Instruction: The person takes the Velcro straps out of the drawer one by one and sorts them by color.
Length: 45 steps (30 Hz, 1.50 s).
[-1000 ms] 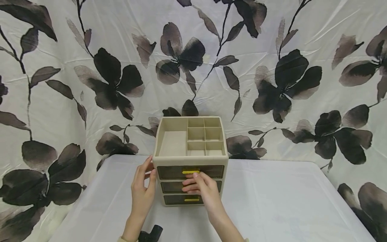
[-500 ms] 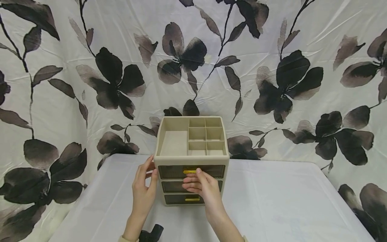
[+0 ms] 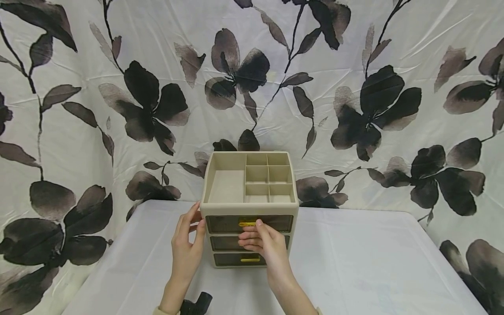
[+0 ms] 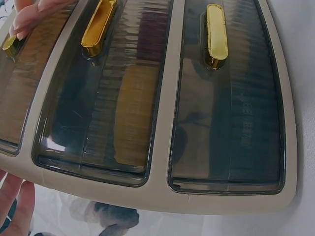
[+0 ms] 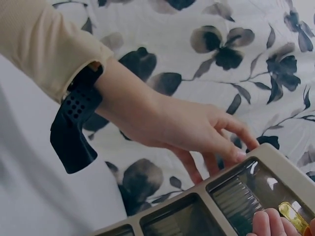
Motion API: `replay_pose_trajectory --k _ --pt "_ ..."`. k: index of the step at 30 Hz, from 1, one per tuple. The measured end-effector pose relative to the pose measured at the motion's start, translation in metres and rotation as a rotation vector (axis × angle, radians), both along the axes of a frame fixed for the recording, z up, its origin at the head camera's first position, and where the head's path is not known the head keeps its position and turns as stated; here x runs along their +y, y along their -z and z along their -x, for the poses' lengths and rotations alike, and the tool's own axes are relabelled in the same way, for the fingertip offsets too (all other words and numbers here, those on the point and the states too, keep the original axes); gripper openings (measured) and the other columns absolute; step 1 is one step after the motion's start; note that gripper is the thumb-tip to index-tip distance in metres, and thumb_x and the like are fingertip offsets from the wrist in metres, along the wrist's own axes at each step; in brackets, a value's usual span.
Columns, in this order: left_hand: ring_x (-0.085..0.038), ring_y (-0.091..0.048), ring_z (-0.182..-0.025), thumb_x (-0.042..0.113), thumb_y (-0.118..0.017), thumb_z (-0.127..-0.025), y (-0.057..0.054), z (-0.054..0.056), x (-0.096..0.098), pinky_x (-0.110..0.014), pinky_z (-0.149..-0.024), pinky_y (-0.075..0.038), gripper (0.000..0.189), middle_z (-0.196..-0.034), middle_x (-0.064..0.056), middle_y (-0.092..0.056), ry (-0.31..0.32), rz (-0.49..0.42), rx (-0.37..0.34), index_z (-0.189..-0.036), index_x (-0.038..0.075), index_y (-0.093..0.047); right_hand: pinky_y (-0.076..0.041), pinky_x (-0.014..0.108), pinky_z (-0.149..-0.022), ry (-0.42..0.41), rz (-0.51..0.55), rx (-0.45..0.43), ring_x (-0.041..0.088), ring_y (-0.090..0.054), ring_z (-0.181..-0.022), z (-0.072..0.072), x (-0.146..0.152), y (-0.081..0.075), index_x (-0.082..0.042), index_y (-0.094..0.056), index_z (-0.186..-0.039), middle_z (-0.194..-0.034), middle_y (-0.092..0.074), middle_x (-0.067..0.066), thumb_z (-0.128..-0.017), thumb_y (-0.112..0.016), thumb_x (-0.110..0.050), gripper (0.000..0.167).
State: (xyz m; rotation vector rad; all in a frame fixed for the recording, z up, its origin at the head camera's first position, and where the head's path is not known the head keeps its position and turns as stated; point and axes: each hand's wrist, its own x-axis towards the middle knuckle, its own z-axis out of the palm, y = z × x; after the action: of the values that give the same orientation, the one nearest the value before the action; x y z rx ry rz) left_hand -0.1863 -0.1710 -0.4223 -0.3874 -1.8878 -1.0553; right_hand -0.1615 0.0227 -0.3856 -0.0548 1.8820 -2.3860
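A cream desktop organizer (image 3: 250,205) with three smoky see-through drawers stands on the table. My right hand (image 3: 271,251) is at the top drawer (image 3: 222,224), its thumb and fingertips pinching the yellow drawer handle (image 3: 247,224); the palm covers part of the middle drawer. Against the organizer's left side wall rests my left hand (image 3: 186,249), fingers fairly straight, with the thumb by the front edge. The right wrist view shows that left hand (image 5: 187,128) touching the side. In the left wrist view, the middle handle (image 4: 98,27) and bottom handle (image 4: 216,37) are uncovered.
An open tray with a large compartment (image 3: 227,186) and several small ones tops the organizer. A white cloth covers the table (image 3: 354,262). Behind hangs a floral curtain (image 3: 315,87). The left wrist carries a black strapped device (image 5: 76,130).
The right thumb has shifted slightly at the top drawer's handle since a second ago, and the view has shifted a little. The left hand and organizer look unmoved.
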Motion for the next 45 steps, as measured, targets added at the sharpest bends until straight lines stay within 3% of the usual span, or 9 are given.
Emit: replay_pose_trajectory --k 14,29,45 --pt "0.005 -0.054 -0.101 -0.011 -0.064 -0.083 -0.001 0.0 0.0 -0.006 -0.081 -0.044 0.055 -0.101 -0.012 -0.063 0.013 -0.003 0.029 -0.135 0.006 -0.054 -0.057 0.025 -0.078 0.001 -0.004 -0.009 0.013 -0.071 -0.08 -0.003 0.001 0.002 0.005 -0.064 -0.111 -0.086 -0.074 0.002 -0.099 -0.048 -0.044 0.054" --pt "0.002 -0.054 -0.1 -0.008 -0.062 -0.087 0.001 0.0 -0.003 -0.007 -0.083 -0.044 0.053 -0.101 -0.011 -0.062 0.017 -0.005 -0.074 -0.136 0.008 -0.053 -0.057 0.026 -0.078 -0.015 -0.009 -0.015 0.014 -0.071 -0.081 -0.009 0.004 0.002 0.006 -0.064 -0.111 -0.086 -0.074 0.002 -0.099 -0.048 -0.045 0.055" --pt "-0.001 -0.056 -0.098 -0.006 -0.062 -0.088 -0.001 0.0 -0.009 -0.01 -0.083 -0.046 0.053 -0.102 -0.01 -0.062 0.034 0.049 -0.088 -0.138 0.008 -0.051 -0.057 0.027 -0.079 -0.043 -0.01 -0.093 0.014 -0.071 -0.079 -0.021 0.008 0.004 0.003 -0.066 -0.112 -0.085 -0.074 -0.001 -0.094 -0.051 -0.053 0.061"
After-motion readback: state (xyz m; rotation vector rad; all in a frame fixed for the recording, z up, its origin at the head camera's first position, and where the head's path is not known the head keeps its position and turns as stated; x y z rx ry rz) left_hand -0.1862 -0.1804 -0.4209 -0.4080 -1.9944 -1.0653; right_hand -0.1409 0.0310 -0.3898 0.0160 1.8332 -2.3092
